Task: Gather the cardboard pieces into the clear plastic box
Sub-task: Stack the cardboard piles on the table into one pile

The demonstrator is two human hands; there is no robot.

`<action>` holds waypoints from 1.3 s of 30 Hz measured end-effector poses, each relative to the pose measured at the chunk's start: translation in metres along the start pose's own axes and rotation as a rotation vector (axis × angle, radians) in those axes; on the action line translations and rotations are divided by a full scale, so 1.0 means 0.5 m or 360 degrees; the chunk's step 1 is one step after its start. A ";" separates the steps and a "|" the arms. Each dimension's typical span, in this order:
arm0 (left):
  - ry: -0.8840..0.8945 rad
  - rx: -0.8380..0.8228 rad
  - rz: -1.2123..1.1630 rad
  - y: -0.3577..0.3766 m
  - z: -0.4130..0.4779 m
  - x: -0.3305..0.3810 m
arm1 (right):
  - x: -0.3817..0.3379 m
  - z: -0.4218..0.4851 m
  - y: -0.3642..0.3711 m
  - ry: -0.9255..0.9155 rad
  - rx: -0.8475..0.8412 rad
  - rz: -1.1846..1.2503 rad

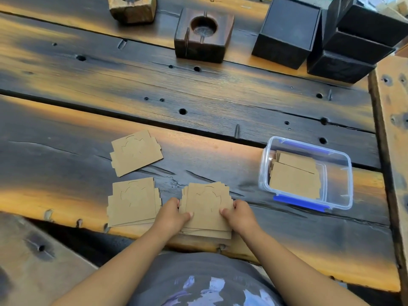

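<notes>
A stack of brown cardboard pieces [206,206] lies near the table's front edge. My left hand [173,214] grips its left side and my right hand [237,214] grips its right side, thumbs on top. Another stack [133,200] lies just to the left, and a third stack [135,152] sits behind that one. The clear plastic box [344,164] with blue clips stands to the right, with several cardboard pieces [295,175] lying in its left half.
The dark wooden plank table [198,91] has holes and gaps. Two wooden blocks with round hollows [203,34] [132,7] stand at the back. Black boxes [287,32] are stacked at the back right. A wooden rail [393,129] borders the right side.
</notes>
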State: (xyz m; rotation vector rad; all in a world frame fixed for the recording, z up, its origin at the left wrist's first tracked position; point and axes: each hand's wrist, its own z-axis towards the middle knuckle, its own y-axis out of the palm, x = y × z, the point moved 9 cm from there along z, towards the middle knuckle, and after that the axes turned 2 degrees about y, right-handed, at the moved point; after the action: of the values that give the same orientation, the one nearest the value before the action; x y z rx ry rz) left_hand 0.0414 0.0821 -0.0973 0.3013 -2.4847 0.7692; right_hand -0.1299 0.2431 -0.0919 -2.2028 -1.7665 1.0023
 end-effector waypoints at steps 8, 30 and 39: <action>0.0042 0.0212 -0.0151 -0.128 -0.019 -0.038 | -0.173 -0.020 0.035 -0.0430 0.0024 -0.0403; -0.0220 0.0445 -0.0159 -0.319 0.008 -0.243 | -0.317 -0.029 0.304 -0.0464 -0.0077 -0.0611; -0.0148 0.0565 -0.0057 -0.342 0.005 -0.243 | -0.323 -0.043 0.292 -0.0543 0.0029 -0.0581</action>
State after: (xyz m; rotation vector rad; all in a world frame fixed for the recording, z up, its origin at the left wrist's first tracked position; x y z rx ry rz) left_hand 0.2026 -0.0514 -0.0852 0.5158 -2.4106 1.2064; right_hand -0.0125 0.0587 -0.0829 -1.6784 -2.1827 1.3479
